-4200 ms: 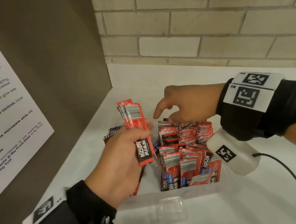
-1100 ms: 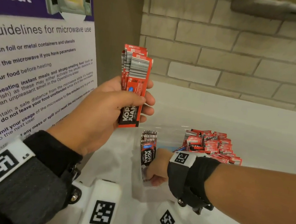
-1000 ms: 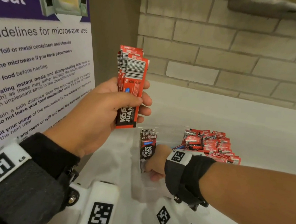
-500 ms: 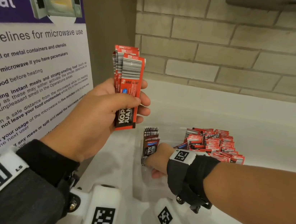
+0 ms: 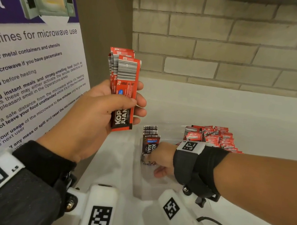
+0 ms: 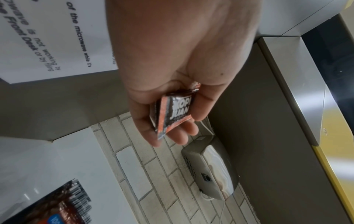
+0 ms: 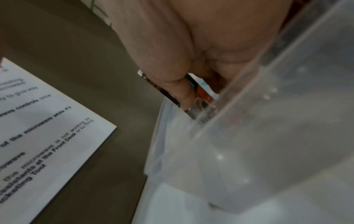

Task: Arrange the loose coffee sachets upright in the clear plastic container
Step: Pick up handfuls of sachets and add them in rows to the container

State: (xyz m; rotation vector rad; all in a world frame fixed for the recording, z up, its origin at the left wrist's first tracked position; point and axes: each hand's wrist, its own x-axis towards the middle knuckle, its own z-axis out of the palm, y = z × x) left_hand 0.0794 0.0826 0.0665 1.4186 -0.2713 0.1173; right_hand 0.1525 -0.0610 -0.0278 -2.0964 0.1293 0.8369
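Since a second ago little has moved: left hand (image 5: 94, 116) grips a light, slippery, floppy stack (image 5: 124, 82) mid-length, right hand (image 5: 162, 159) pinches sachets (image 5: 150, 143) upright in the container (image 5: 145, 189).

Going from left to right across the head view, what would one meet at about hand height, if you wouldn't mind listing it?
Microwave poster → left hand → its gripped sachets → upright sachets steadied by the right hand → packed sachets behind the right wrist.

Glossy foil, clear plastic, matt brick

Sachets (image 5: 127, 83) look glossy foil; the container (image 7: 268, 151) is clear smooth plastic; the brick wall (image 5: 227, 53) looks rough and matt.
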